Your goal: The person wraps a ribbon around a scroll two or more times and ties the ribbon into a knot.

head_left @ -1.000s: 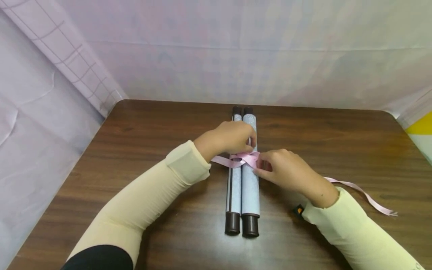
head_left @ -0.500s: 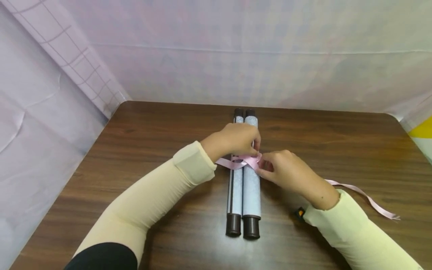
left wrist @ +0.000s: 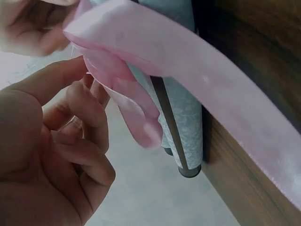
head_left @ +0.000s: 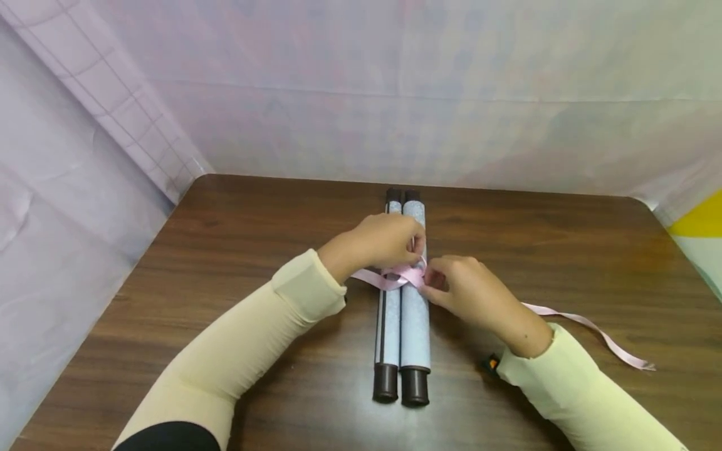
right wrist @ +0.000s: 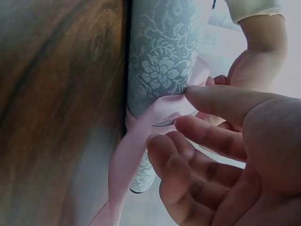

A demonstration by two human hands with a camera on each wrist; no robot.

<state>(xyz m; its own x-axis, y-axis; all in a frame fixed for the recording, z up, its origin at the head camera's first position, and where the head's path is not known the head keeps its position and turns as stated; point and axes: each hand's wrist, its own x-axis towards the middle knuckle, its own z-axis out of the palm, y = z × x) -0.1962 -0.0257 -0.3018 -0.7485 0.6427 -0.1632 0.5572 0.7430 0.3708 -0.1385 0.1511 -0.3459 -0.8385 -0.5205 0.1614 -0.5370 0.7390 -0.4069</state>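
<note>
A scroll rolled from both ends lies lengthwise on the table, its two pale blue floral rolls side by side with dark brown end knobs. Around its middle runs a pink satin ribbon, crossed and looped on top. My left hand reaches over the rolls and pinches a ribbon loop between thumb and forefinger. From the right side, my right hand pinches the ribbon at the crossing. In the right wrist view its thumb and forefinger meet at the ribbon, other fingers curled below.
The brown wooden table ends at a pale fabric backdrop. One long ribbon tail trails across the table to the right, behind my right wrist. A small dark item with an orange spot shows by the right cuff.
The head view has shifted slightly. Both hands stay at the ribbon crossing, with the fingers making small movements; the loop under my left fingertips now looks thinner and more upright.
</note>
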